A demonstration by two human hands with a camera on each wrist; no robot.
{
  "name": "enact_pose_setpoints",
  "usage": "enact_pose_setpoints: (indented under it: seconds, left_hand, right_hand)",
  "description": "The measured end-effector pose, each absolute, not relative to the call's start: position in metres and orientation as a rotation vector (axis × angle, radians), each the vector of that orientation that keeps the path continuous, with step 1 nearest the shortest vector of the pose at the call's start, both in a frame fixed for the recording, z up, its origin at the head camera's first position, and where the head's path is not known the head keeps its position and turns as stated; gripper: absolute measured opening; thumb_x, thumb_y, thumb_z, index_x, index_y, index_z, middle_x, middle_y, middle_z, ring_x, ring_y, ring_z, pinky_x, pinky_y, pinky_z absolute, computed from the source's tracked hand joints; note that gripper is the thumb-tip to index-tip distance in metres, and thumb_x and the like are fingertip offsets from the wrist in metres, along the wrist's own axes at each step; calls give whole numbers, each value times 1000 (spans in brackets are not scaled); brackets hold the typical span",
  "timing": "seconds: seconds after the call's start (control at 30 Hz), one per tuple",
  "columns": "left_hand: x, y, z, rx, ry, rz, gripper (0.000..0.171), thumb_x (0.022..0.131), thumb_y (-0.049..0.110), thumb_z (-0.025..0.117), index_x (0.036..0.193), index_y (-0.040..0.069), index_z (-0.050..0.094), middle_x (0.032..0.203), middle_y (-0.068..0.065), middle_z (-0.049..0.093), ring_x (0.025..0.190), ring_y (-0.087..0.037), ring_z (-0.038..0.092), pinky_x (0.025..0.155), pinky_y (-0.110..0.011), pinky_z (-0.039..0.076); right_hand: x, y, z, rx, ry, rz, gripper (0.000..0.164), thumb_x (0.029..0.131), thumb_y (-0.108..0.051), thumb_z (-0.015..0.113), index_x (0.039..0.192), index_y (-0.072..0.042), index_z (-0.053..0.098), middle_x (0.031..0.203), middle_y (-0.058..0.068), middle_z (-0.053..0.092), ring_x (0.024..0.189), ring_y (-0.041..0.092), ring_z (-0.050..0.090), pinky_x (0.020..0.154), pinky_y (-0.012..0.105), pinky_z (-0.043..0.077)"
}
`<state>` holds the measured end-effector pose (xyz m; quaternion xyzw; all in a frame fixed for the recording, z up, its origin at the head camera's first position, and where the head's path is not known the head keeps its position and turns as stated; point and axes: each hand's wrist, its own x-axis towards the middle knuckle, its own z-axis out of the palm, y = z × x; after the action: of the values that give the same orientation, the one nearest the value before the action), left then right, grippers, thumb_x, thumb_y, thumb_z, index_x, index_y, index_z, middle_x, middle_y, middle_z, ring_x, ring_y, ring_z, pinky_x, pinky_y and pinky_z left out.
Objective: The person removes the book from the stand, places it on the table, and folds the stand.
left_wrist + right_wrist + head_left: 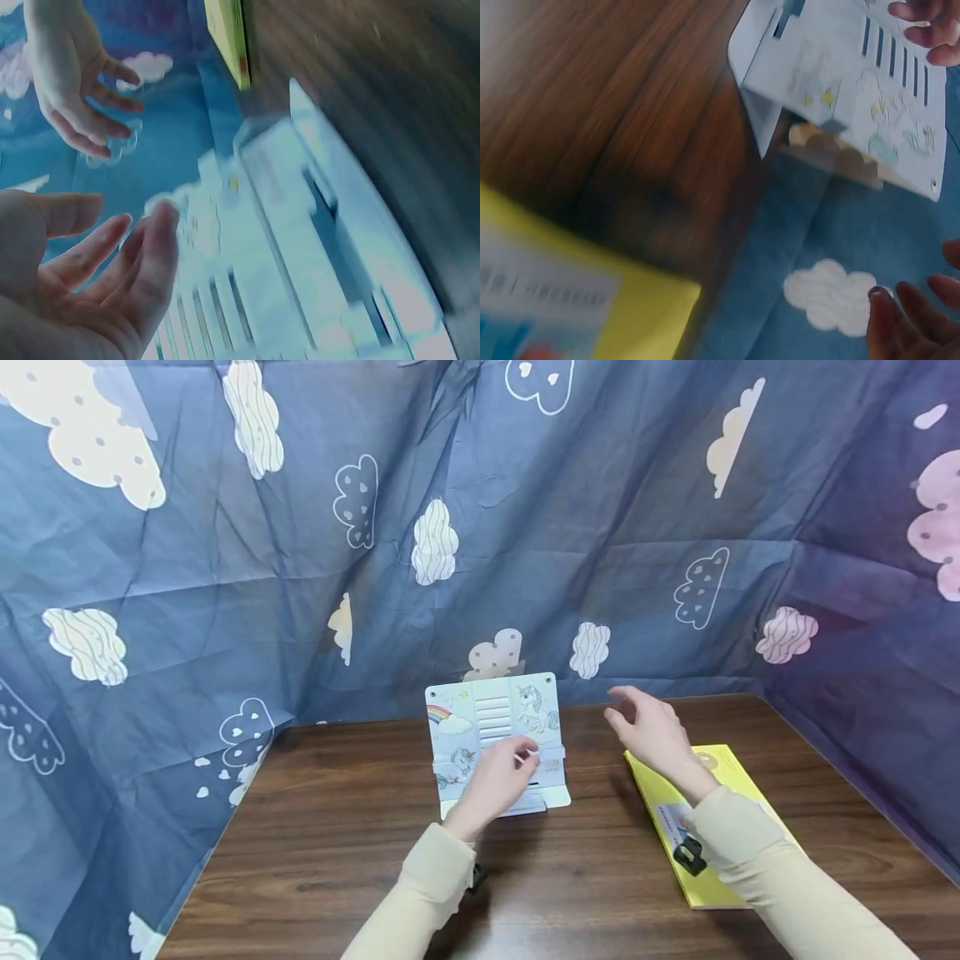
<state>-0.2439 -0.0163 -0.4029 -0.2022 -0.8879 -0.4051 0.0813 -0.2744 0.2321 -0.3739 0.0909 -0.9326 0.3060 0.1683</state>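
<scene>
A pale book stand [452,714] printed with unicorns and a rainbow stands propped up on the table, a column of slots down its middle. My left hand [495,781] hovers in front of the stand's panel, hiding part of it; its fingers are loosely bent and hold nothing. In the left wrist view, thumb and fingers of that left hand [97,292] are apart beside the slotted panel. To the right, my right hand [652,731] hangs in the air above the far end of a yellow book [738,768], thumb and fingers spread with nothing between them.
The brown wooden table [322,860] ends at a blue curtain [495,560] with cloud prints, which rises behind it and along both sides. The yellow book lies flat at the right, partly under the right forearm. A dark device [688,855] sits at the right wrist.
</scene>
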Motion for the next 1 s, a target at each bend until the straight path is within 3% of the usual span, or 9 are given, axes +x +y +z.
enact_pose_setpoints:
  seconds: [0.2, 0.57, 0.8, 1.0]
  left_hand:
    - [-248, -48, -405, -460, -2547, -1213, 18, 96, 13, 59, 106, 4, 70, 86, 0, 67, 74, -10, 62, 62, -26, 50]
    - [-267, -95, -403, -200, -2354, -1092, 14, 93, 16, 63, 103, 9, 72, 94, -3, 67, 84, -20, 64, 71, -40, 49]
    - [-281, -108, -402, -105, -2314, -1081, 30, 94, 20, 66, 122, 9, 63, 120, -11, 53, 106, -27, 50, 81, -44, 45]
    - [-294, -109, -410, -61, -2255, -1201, 43, 94, 17, 66, 134, 9, 51, 115, -12, 50, 95, -26, 54, 77, -40, 45]
  right_hand:
    - [-288, 203, -383, 253, -2540, 1000, 35, 97, -19, 57, 129, -5, 58, 100, 13, 67, 88, 29, 62, 76, 46, 47]
    - [-311, 168, -400, 251, -2406, 1159, 37, 98, -18, 57, 132, -4, 54, 121, 17, 60, 107, 32, 58, 89, 47, 46]
    - [-322, 151, -400, 275, -2384, 1193, 44, 99, -18, 56, 139, -4, 47, 124, 18, 56, 104, 32, 58, 86, 47, 48]
    - [-330, 140, -403, 316, -2441, 1099, 50, 99, -19, 56, 144, -4, 41, 130, 19, 51, 115, 35, 53, 94, 49, 45]
